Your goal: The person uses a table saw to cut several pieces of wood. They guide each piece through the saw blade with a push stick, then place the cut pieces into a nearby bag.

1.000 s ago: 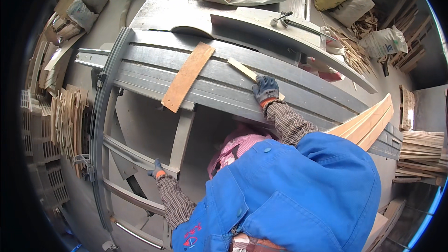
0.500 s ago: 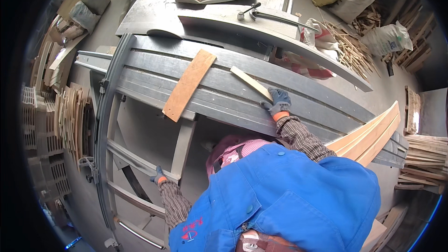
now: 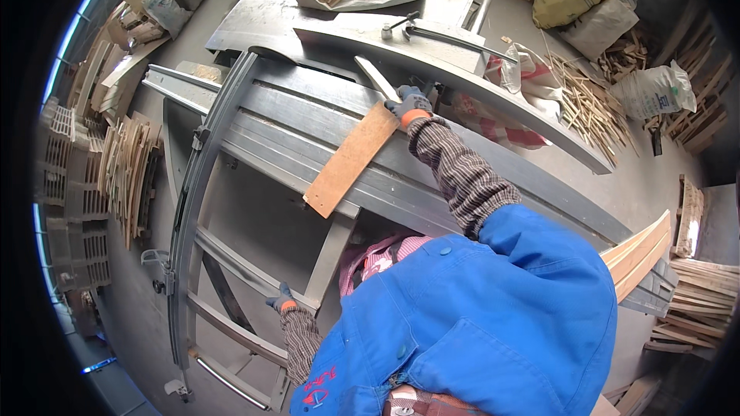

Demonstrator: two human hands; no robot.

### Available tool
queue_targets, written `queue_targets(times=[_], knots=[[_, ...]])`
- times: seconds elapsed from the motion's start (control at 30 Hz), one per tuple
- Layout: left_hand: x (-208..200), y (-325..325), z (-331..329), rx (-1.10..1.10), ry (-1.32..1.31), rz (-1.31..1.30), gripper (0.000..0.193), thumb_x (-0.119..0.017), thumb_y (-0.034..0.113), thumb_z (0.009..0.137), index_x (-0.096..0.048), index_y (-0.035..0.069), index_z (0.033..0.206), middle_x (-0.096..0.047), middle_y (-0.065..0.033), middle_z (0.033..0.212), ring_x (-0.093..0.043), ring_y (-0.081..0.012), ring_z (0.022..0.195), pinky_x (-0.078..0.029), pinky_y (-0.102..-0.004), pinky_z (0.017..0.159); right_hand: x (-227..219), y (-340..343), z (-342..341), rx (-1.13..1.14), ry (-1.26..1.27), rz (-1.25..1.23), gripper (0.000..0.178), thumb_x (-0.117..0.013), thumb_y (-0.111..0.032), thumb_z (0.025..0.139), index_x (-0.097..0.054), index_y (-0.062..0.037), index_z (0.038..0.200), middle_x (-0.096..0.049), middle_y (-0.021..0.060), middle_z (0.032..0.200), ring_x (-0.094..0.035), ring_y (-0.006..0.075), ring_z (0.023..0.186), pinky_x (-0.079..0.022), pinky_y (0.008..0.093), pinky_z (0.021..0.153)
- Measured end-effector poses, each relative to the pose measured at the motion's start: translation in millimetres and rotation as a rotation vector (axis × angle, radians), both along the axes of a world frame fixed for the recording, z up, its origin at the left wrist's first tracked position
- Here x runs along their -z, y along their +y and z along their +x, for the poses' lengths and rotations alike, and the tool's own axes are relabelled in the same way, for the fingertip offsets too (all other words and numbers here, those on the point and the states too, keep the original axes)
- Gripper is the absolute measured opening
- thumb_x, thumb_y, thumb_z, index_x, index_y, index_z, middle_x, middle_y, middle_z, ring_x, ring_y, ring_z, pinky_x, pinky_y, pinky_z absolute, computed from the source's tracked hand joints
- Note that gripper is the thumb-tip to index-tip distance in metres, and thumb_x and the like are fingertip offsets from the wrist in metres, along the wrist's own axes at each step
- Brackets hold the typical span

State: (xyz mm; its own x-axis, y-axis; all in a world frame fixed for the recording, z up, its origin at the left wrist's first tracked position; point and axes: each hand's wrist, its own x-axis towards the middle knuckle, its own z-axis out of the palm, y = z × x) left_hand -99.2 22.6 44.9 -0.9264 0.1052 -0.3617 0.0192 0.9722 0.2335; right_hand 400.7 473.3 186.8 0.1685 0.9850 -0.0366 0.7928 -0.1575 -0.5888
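In a grey glove with an orange cuff, my right hand is closed on the near end of a narrow wooden strip. The strip slants toward the dark gap beside the long metal fence. Just left of and below this hand, a wider brown wooden board lies across the grooved metal sliding table, its near end jutting past the edge. My left hand, gloved alike, is wrapped at the metal rail of the open side frame; some of its fingers are hidden.
An open white sack of wood offcuts sits at the back. Long boards lie on the table's right end. Bags and loose sticks cover the floor at far right. Wood strips are stacked at left, past the upright guide bar.
My right hand has moved left and away from me with the strip, to the far end of the brown board. The left hand stays at the rail. The whole view has shifted slightly.
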Motion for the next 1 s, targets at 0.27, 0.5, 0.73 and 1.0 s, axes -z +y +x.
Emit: queue_targets(times=[0.27, 0.5, 0.73, 1.0], knots=[[-32, -63, 86, -0.078, 0.000, 0.047, 0.111, -0.081, 0.053, 0.078, -0.018, 0.003, 0.154, -0.039, -0.0320, 0.150, -0.047, -0.0479, 0.132, -0.043, -0.0503, 0.110, 21, -79, 86, 0.117, 0.072, -0.203, 0.056, -0.080, -0.042, 0.077, -0.066, -0.0057, 0.117, -0.064, 0.0208, 0.123, -0.061, 0.0367, 0.117, -0.049, 0.0432, 0.099], [-52, -34, 141, 0.308, 0.619, -0.152, 0.099, -0.082, 0.047, 0.078, -0.031, 0.004, 0.151, -0.046, -0.0192, 0.142, -0.044, -0.0347, 0.133, -0.044, -0.0477, 0.107, 30, -240, 211, 0.350, -0.059, -0.038, 0.045, -0.081, -0.037, 0.077, -0.067, -0.0013, 0.101, -0.066, 0.0222, 0.104, -0.063, 0.0397, 0.096, -0.050, 0.0471, 0.084], [-150, 151, 280, 1.256, 0.292, 0.687, 0.082, -0.084, 0.042, 0.071, -0.049, 0.008, 0.138, -0.050, -0.0200, 0.138, -0.045, -0.0393, 0.130, -0.036, -0.0515, 0.110, 45, -214, 168, 0.120, 0.360, 0.123, 0.040, -0.079, -0.035, 0.081, -0.069, -0.0019, 0.100, -0.069, 0.0155, 0.092, -0.068, 0.0300, 0.083, -0.053, 0.0412, 0.074], [-95, 178, 354, 1.628, 0.012, 0.281, 0.089, -0.076, 0.061, 0.069, -0.052, 0.019, 0.144, -0.045, -0.0164, 0.142, -0.041, -0.0385, 0.131, -0.034, -0.0490, 0.113, -11, -216, 140, 0.245, 1.109, -0.610, 0.033, -0.059, -0.036, 0.099, -0.053, -0.0096, 0.119, -0.064, 0.0064, 0.076, -0.061, 0.0157, 0.055, -0.046, 0.0276, 0.046]])
